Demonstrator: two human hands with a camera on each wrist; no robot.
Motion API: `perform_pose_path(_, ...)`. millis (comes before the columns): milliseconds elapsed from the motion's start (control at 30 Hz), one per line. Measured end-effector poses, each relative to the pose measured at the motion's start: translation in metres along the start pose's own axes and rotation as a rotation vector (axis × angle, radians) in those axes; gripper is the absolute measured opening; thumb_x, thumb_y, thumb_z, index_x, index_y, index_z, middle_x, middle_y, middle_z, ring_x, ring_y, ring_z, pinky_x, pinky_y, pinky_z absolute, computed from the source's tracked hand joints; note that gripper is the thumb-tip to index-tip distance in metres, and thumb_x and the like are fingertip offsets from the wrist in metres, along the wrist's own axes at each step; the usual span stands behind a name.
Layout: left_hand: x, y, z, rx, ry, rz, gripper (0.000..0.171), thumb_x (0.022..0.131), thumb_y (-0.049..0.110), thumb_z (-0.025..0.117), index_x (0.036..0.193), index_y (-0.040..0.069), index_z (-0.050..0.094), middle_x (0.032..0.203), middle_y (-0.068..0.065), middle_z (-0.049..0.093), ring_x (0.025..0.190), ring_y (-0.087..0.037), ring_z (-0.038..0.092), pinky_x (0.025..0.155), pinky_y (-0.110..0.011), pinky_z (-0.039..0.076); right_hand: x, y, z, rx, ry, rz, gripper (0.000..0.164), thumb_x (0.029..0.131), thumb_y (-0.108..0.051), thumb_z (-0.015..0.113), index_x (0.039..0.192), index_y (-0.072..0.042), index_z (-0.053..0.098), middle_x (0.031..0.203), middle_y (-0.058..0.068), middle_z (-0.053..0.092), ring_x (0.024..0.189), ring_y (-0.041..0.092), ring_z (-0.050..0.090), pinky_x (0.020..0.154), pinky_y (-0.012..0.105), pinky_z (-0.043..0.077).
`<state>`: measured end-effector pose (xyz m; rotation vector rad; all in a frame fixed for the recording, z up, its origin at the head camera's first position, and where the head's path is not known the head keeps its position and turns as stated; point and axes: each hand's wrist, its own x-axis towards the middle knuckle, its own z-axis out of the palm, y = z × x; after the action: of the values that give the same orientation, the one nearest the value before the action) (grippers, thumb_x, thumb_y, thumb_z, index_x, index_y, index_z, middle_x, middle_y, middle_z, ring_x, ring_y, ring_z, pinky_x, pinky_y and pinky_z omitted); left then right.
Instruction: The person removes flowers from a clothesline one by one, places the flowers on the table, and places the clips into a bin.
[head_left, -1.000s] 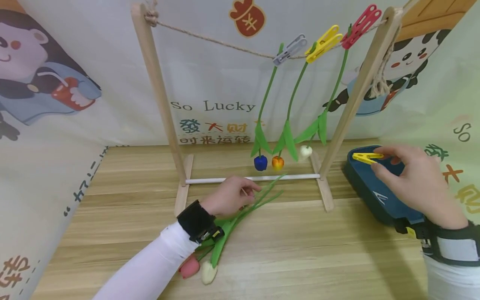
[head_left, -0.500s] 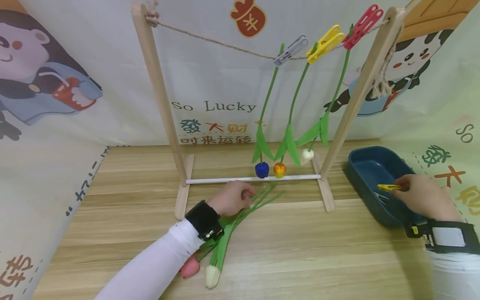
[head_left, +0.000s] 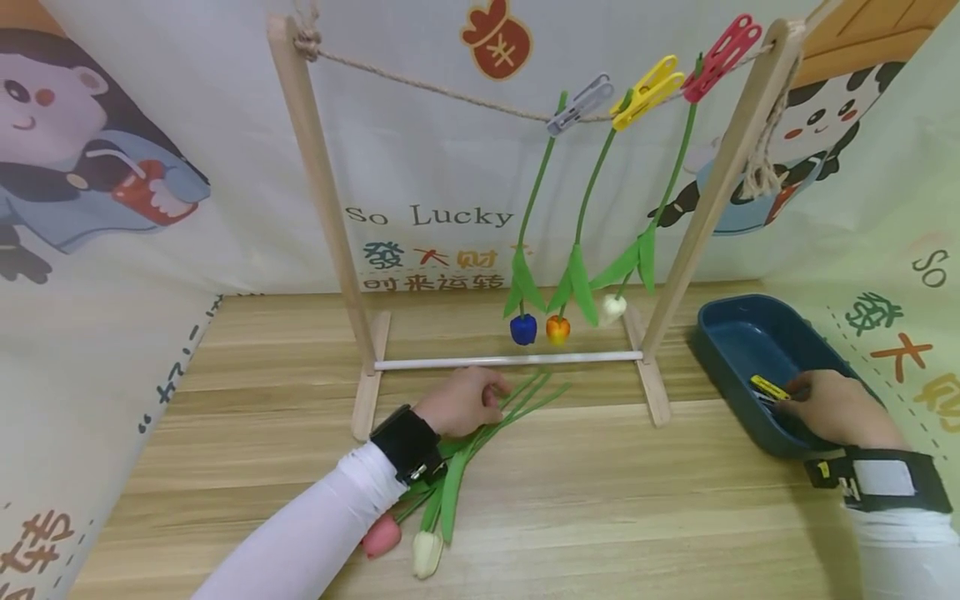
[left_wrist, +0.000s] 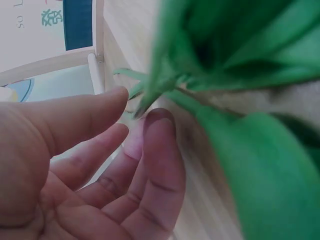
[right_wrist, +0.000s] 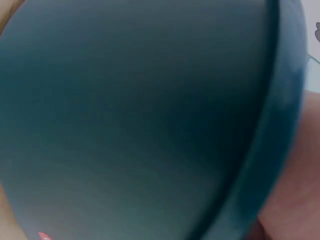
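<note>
Near the tray's front end my right hand reaches inside the blue tray, its fingertips around one end of a yellow clothespin. A pale clothespin lies partly hidden beside it. In the right wrist view the tray wall covers the fingertips. My left hand lies over green stems, fingers loosely bent; in the left wrist view the thumb and fingers stay apart beside the stems. These stems belong to artificial tulips, with a pink tulip head and a cream tulip head showing.
A wooden frame with a rope stands behind. Grey, yellow and red clothespins hold blue, orange and white tulips upside down. A white rod joins the frame's feet.
My right hand has brought the yellow clothespin from above the tray's far end down into it, toward the pale one. The left hand has barely moved; the cream tulip has shifted slightly.
</note>
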<state>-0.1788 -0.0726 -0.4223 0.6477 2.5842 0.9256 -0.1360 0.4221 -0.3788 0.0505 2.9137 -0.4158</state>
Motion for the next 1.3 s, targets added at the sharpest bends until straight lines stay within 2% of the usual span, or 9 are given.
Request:
perform_pose_path(167, -0.005, 0.001, -0.007, -0.042, 0.018, 0.008, 0.038, 0.094, 0.004, 0.08, 0.131, 0.001, 0.07, 0.086, 0.001, 0.065, 0.079, -0.012, 0.059, 0.076, -0.028, 0.051, -0.001, -0.003, -0.001, -0.007, 0.064, -0.041, 0.048, 0.095, -0.017, 0.075, 0.115, 0.024, 0.061, 0.101, 0.036, 0.07, 0.094, 0.055, 0.067, 0.075, 0.062, 0.057)
perform_pose_path(300, -0.011, 0.006, -0.018, -0.054, 0.065, 0.015, 0.041, 0.095, 0.005, 0.078, 0.133, -0.001, 0.068, 0.087, -0.001, 0.065, 0.075, -0.014, 0.058, 0.069, -0.028, 0.05, -0.006, -0.015, -0.01, -0.021, 0.115, -0.052, 0.046, 0.096, -0.014, 0.074, 0.117, 0.025, 0.059, 0.1, 0.037, 0.069, 0.089, 0.052, 0.068, 0.073, 0.061, 0.058)
perform_pose_path(400, -0.016, 0.013, -0.029, -0.043, 0.111, 0.02, 0.044, 0.096, 0.008, 0.078, 0.137, -0.001, 0.066, 0.091, -0.002, 0.065, 0.074, -0.014, 0.058, 0.067, -0.029, 0.05, -0.013, -0.033, -0.023, -0.028, 0.141, -0.062, 0.049, 0.099, -0.015, 0.072, 0.123, 0.025, 0.057, 0.106, 0.038, 0.068, 0.091, 0.054, 0.068, 0.072, 0.061, 0.057)
perform_pose_path(533, -0.025, 0.027, -0.048, -0.033, 0.185, 0.029, 0.048, 0.098, 0.014, 0.077, 0.142, 0.002, 0.063, 0.101, -0.004, 0.068, 0.08, -0.016, 0.061, 0.07, -0.03, 0.052, -0.025, -0.067, -0.044, -0.049, 0.219, -0.11, 0.051, 0.102, -0.018, 0.072, 0.13, 0.021, 0.056, 0.111, 0.038, 0.068, 0.093, 0.054, 0.068, 0.071, 0.06, 0.057)
perform_pose_path(700, -0.031, 0.048, -0.068, -0.097, 0.317, 0.06, 0.051, 0.099, 0.018, 0.078, 0.145, 0.005, 0.06, 0.113, -0.01, 0.067, 0.089, -0.021, 0.065, 0.073, -0.034, 0.057, -0.041, -0.113, -0.073, -0.101, 0.42, -0.243, 0.045, 0.1, -0.017, 0.076, 0.129, 0.015, 0.062, 0.105, 0.034, 0.071, 0.084, 0.047, 0.07, 0.061, 0.055, 0.056)
perform_pose_path(900, -0.03, 0.07, -0.085, -0.192, 0.539, 0.2, 0.056, 0.096, 0.012, 0.082, 0.146, 0.003, 0.059, 0.119, -0.011, 0.067, 0.1, -0.024, 0.069, 0.086, -0.038, 0.061, -0.06, -0.172, -0.114, -0.128, 0.595, -0.353, 0.041, 0.098, -0.014, 0.079, 0.128, 0.009, 0.065, 0.112, 0.033, 0.071, 0.089, 0.045, 0.066, 0.053, 0.041, 0.048)
perform_pose_path(1033, -0.025, 0.081, -0.094, -0.243, 0.642, 0.267, 0.056, 0.097, 0.012, 0.08, 0.148, 0.004, 0.057, 0.123, -0.009, 0.067, 0.108, -0.027, 0.068, 0.092, -0.038, 0.06, -0.069, -0.209, -0.139, -0.146, 0.694, -0.485, 0.037, 0.096, -0.011, 0.08, 0.126, 0.008, 0.069, 0.112, 0.03, 0.072, 0.089, 0.042, 0.063, 0.059, 0.045, 0.045)
perform_pose_path(1133, -0.02, 0.089, -0.101, -0.27, 0.696, 0.322, 0.054, 0.098, 0.012, 0.079, 0.148, 0.005, 0.058, 0.126, -0.009, 0.067, 0.111, -0.028, 0.068, 0.095, -0.036, 0.059, -0.068, -0.233, -0.155, -0.166, 0.76, -0.619, 0.036, 0.094, -0.007, 0.08, 0.125, 0.008, 0.07, 0.107, 0.028, 0.071, 0.091, 0.042, 0.059, 0.073, 0.051, 0.042)
perform_pose_path(1300, -0.01, 0.102, -0.108, -0.303, 0.738, 0.387, 0.05, 0.1, 0.008, 0.076, 0.147, 0.005, 0.06, 0.13, -0.011, 0.067, 0.113, -0.026, 0.068, 0.098, -0.031, 0.057, -0.058, -0.267, -0.179, -0.216, 0.814, -0.761, 0.042, 0.098, -0.012, 0.077, 0.134, 0.006, 0.066, 0.109, 0.027, 0.067, 0.104, 0.046, 0.05, 0.081, 0.057, 0.032)
